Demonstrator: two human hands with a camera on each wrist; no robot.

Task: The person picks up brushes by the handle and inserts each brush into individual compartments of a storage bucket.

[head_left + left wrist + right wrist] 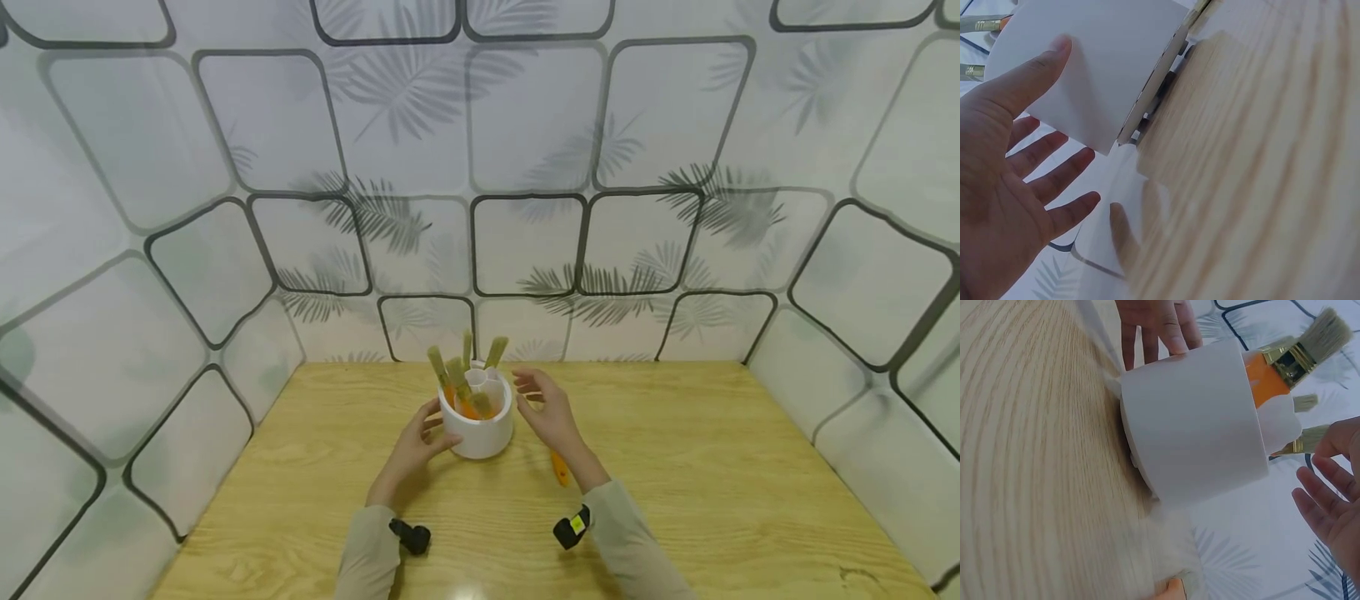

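A round white holder [482, 438] stands on the wooden table, holding several paintbrushes [456, 369], bristles up, with orange handles inside. A pale lobed insert [483, 382] sits among them. At the holder's left side is my left hand [415, 442]; its thumb [1054, 59] touches the white wall while the other fingers extend, spread, past the edge. My right hand [549, 410] hovers just right of the rim with nothing in it, fingers loosely bent. By the right forearm, an orange handle [559, 468] lies on the table, partly hidden by the arm.
The wooden table [675, 467] spreads out on both sides. Patterned panels [525, 250] with dark rounded outlines and leaf prints rise behind it and along both sides. Each wrist bears a small black camera [414, 537]. Small feet [1144, 122] show under the holder.
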